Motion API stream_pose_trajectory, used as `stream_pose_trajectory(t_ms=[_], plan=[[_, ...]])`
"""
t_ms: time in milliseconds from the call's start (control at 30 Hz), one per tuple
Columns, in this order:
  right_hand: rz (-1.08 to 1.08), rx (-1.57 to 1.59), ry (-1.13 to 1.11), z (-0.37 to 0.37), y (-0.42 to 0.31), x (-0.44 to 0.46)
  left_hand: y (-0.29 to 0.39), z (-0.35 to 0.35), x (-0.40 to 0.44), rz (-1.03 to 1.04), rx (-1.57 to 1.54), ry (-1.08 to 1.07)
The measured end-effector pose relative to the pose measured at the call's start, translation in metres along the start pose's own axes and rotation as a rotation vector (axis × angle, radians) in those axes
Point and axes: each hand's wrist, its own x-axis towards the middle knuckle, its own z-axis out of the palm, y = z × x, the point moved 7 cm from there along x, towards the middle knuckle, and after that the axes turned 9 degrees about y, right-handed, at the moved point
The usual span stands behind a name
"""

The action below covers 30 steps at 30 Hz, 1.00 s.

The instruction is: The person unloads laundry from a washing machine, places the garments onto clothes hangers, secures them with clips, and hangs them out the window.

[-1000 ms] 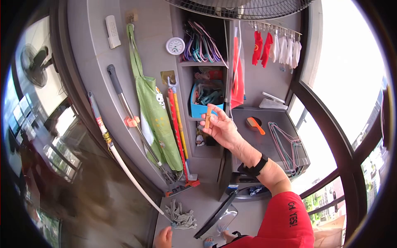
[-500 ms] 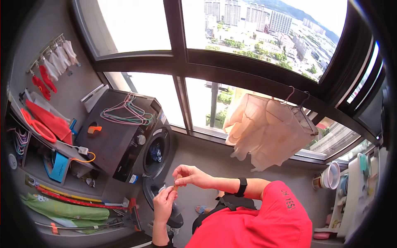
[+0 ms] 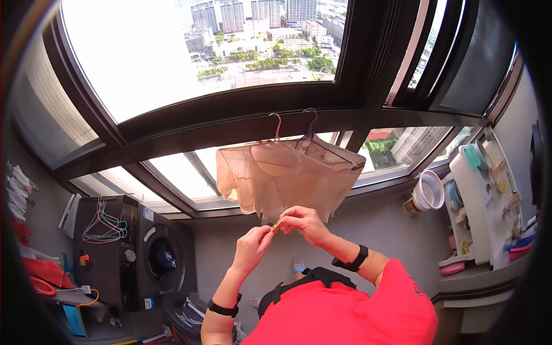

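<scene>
A balcony with a grey floor (image 3: 374,241) runs beneath dark-framed windows, with city blocks beyond the glass. At the left stands a black washing machine (image 3: 100,282), its round door open and dark blue fabric inside; pink and green hangers (image 3: 105,227) and an orange-handled brush (image 3: 84,260) lie on top. Pale garments (image 3: 287,178) hang from two hangers at the window frame. In front of them, both hands, left (image 3: 253,248) and right (image 3: 309,225), pinch a small wooden clothespin (image 3: 278,224) between their fingertips, above the floor.
</scene>
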Motion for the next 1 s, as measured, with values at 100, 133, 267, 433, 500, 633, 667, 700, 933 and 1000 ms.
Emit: stream_pose_trajectory(t_ms=[100, 133, 267, 433, 500, 633, 667, 700, 933, 1000], plan=[[-0.323, -0.188, 0.234, -0.077, -0.053, 0.024, 0.025, 0.038, 0.048, 0.079, -0.034, 0.025], [-0.426, -0.208, 0.281, -0.092, -0.073, 0.031, 0.028, 0.047, 0.066, 0.085, -0.022, 0.043], [-0.656, -0.381, 0.401, -0.126, -0.106, 0.075, 0.038, 0.078, 0.139, 0.446, 0.31, 0.281], [-0.732, -0.525, 0.403, -0.127, -0.105, 0.106, 0.025, 0.125, 0.185, 0.59, 0.655, 0.111], [-0.734, -0.56, 0.404, -0.126, -0.104, 0.109, 0.017, 0.135, 0.191, 0.603, 0.7, 0.061], [-0.729, -0.595, 0.346, -0.121, -0.108, 0.115, 0.005, 0.137, 0.199, 0.64, 0.676, 0.024], [-0.726, -0.627, 0.325, -0.12, -0.109, 0.116, 0.003, 0.138, 0.198, 0.651, 0.657, 0.024], [-0.708, -0.653, 0.295, -0.117, -0.106, 0.118, 0.004, 0.138, 0.198, 0.643, 0.64, 0.016], [-0.663, -0.731, 0.261, -0.1, -0.095, 0.122, 0.007, 0.128, 0.195, 0.595, 0.567, -0.007], [-0.704, -0.77, 0.268, -0.104, -0.089, 0.121, 0.007, 0.129, 0.193, 0.593, 0.563, -0.019]])
